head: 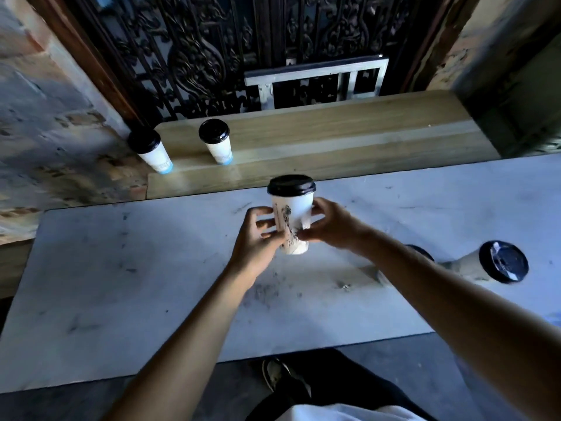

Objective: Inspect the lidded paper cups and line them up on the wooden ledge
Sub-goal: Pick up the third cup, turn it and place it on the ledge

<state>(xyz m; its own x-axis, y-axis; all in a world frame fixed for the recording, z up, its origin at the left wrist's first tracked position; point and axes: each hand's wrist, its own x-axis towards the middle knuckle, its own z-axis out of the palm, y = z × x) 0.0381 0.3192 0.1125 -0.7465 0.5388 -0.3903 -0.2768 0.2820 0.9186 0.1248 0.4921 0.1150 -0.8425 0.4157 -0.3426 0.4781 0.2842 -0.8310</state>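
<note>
Currently inspecting: left hand (258, 238) and right hand (329, 227) both grip one cup (292, 214), upright, lifted over the tabletop's (121, 284) far edge. Next move calls for setting it on the ledge (334, 138) beside the two cups (216, 141) at its left end. Count: five cups — two placed, one held, two near the tabletop's right edge (498, 264), one half hidden by the arm.
</note>
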